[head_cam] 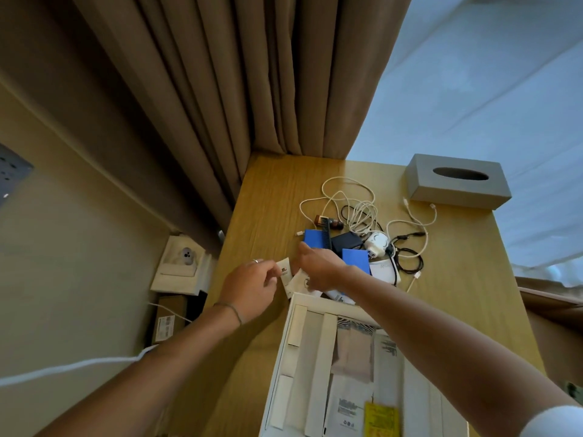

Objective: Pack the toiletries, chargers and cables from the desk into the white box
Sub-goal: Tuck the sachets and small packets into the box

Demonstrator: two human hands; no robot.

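Our left hand (252,285) pinches small white sachet (284,269) between thumb and fingers, just beyond far rim of white box (295,299). Our right hand (318,268) reaches across, fingers curled on second white packet (299,283) beside first; we cannot tell how firm the grip is. Cables (362,212), white charger (377,242), blue boxes (355,258) lie on desk (268,200) just behind hands. Grey tissue box (457,181) at far corner.

The box (285,367) sits on the desk (271,197) at its near edge, packets lying inside; just behind it both hands (252,287) (318,266) meet over sachets (291,280); behind those lies a heap of chargers (377,242) and cables (353,200); the tissue holder (457,181) stands at the far right corner.
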